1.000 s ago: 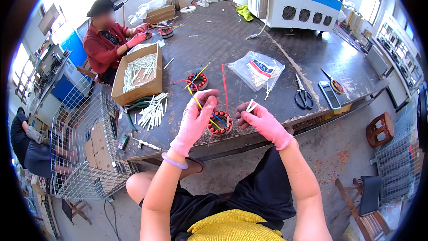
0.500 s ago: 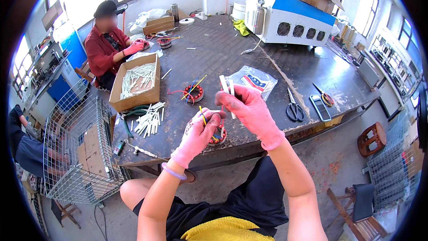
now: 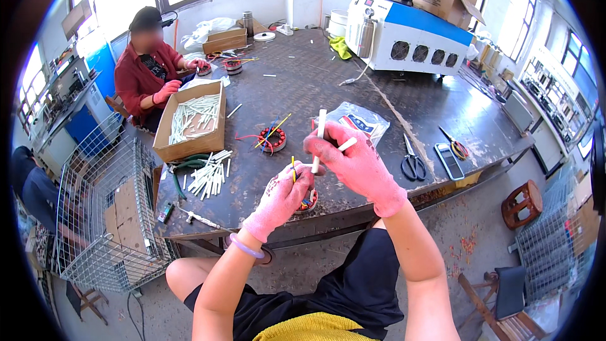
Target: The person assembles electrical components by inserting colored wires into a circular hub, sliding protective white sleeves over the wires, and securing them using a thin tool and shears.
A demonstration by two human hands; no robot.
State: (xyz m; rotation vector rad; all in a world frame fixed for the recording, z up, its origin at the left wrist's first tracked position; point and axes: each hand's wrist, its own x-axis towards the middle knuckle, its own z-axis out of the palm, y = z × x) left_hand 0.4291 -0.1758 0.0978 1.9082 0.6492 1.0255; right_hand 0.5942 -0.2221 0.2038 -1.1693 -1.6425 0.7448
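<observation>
My left hand (image 3: 283, 194), in a pink glove, is closed on thin wires (image 3: 293, 167), one of them yellow, that stick up past its fingers. Partly hidden behind it, a wound motor stator (image 3: 308, 201) with red coils sits at the table's front edge. My right hand (image 3: 356, 164), also gloved in pink, pinches a white sleeve tube (image 3: 320, 136) held nearly upright. Its lower end meets my left fingertips. A second white tube (image 3: 347, 144) is tucked slantwise between the right fingers. Another stator (image 3: 271, 140) with red, blue and yellow leads lies just beyond.
At left are a cardboard box (image 3: 161, 145) of white tubes, a loose tube pile (image 3: 209, 175) and pliers (image 3: 183, 163). Rightward lie a plastic bag (image 3: 369, 120), scissors (image 3: 413, 165), a phone (image 3: 451, 161) and snips (image 3: 456, 145). A co-worker (image 3: 146, 66) sits at far left.
My right hand has brought one white tube upright, its lower end down at my left fingertips; the second tube now slants away from it. The co-worker's hands have moved apart.
</observation>
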